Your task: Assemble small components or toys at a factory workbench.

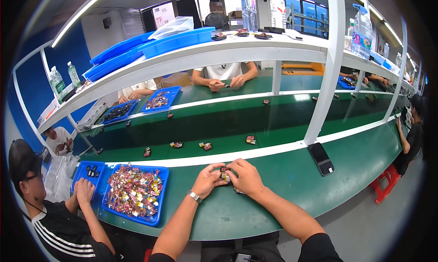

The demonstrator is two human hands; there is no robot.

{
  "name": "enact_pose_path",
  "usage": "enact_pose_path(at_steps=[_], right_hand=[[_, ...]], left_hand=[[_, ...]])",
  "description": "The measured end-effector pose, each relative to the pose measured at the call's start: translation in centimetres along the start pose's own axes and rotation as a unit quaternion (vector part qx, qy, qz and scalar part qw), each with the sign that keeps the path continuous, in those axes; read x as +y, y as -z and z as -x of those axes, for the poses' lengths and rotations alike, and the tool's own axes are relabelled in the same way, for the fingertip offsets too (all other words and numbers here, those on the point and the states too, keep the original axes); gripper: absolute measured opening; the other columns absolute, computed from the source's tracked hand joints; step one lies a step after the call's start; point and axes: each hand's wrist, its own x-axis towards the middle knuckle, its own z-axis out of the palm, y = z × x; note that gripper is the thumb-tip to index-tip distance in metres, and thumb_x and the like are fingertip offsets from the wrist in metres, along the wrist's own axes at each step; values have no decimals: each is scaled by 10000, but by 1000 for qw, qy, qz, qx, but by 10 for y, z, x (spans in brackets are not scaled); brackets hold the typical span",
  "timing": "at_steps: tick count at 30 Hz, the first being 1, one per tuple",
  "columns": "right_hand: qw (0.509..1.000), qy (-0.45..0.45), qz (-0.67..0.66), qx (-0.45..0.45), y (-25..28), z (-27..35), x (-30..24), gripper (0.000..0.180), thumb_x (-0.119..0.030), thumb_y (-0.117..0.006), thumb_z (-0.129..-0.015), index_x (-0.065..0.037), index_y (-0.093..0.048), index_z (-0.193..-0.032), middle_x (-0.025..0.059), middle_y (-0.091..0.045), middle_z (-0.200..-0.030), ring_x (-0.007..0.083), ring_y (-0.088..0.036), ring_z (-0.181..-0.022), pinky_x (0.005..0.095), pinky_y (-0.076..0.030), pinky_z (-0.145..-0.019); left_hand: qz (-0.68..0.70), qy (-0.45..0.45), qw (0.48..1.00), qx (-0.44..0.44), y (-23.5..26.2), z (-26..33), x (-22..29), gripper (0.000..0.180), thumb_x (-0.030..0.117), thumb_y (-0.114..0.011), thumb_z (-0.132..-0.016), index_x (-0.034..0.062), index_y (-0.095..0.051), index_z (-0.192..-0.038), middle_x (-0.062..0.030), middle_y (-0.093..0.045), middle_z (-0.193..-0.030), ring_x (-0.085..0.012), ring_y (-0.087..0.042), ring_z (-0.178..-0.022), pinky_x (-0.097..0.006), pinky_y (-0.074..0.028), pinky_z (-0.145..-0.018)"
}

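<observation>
Both hands clasped around a small dark part, left hand and right hand meeting over the green bench, blue tray of small parts to the left, black phone to the right.

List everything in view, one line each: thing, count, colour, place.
small part: one, dark with red and gold, held between both hands
near tray: one, blue, full of mixed small parts, left of the hands
small tray: one, blue, few dark parts, far left
phone: one, black, on the green bench at right
belt parts: several, dark, spread along the green belt
far trays: two, blue, across the belt
shelf trays: several, blue, on the white shelf
bottles: several, clear, on the shelf
co-workers: several, seated around the line
left hand: on the part, watch at the wrist
right hand: on the part
</observation>
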Motion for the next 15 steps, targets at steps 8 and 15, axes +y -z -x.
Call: enact_pose_path(at_steps=[8, 15], right_hand=[[987, 3, 147, -62, -13, 3, 3, 163, -102, -687, -768, -71, -637, -919, 55, -589, -920, 240, -605, -858, 373, -540, -678], [993, 87, 25, -75, -2, -1, 15, 136, -121, -698, -780, -83, -680, -910, 43, -603, -1054, 243, -580, -1007, 358, -523, -811]], left_hand=[[-38, -3, 999, 13, -6, -1, -2, 298, 5, -534, -941, -8, -476, -1232, -148, -627, -1120, -240, -651, -1015, -398, -564, -907], [-7, -12, 1000, 20, -3, -2, -3, 314, 0, -540, -933, -7, -463, -1238, -166, -618, -1138, -244, -650, -1020, -393, -563, -913]])
